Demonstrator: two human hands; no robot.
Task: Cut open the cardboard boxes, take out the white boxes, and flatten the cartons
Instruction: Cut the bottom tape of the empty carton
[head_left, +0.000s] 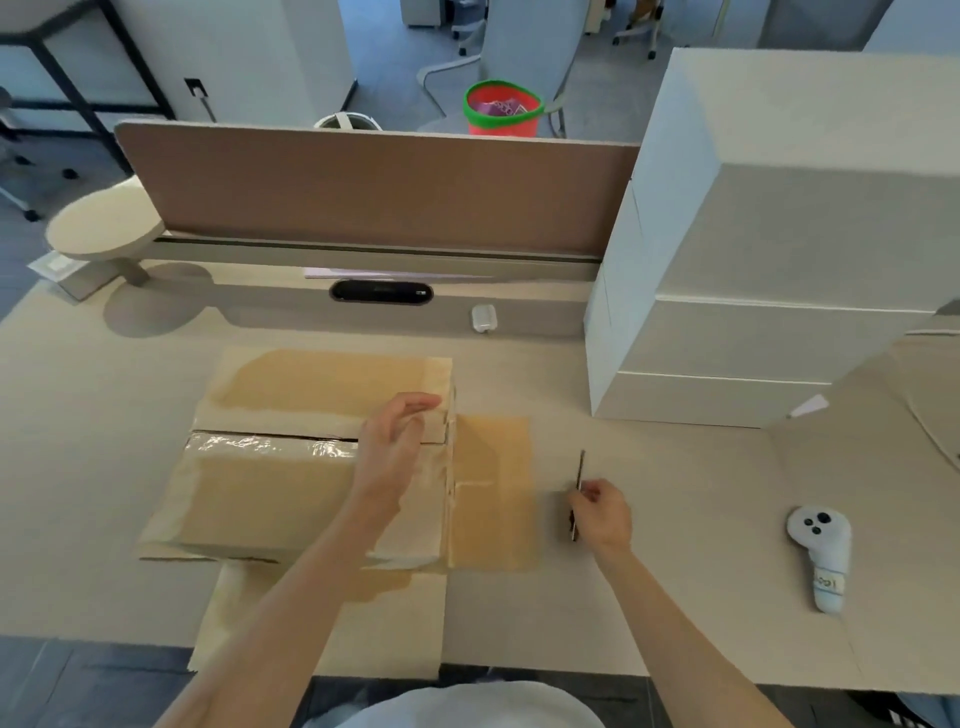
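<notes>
Cardboard box (270, 493): on the tabletop (675, 571), centre-left, taped seam on top, right end flaps spread open. Left hand (389, 452): over the box's right end, fingers straight, holding nothing. Right hand (602, 512): beside the box, fingers pinching a slim cutter (580, 467). White boxes (779, 260): stacked far right.

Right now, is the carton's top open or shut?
Shut: on the carton the top flaps lie flat, glossy tape along the seam.
</notes>
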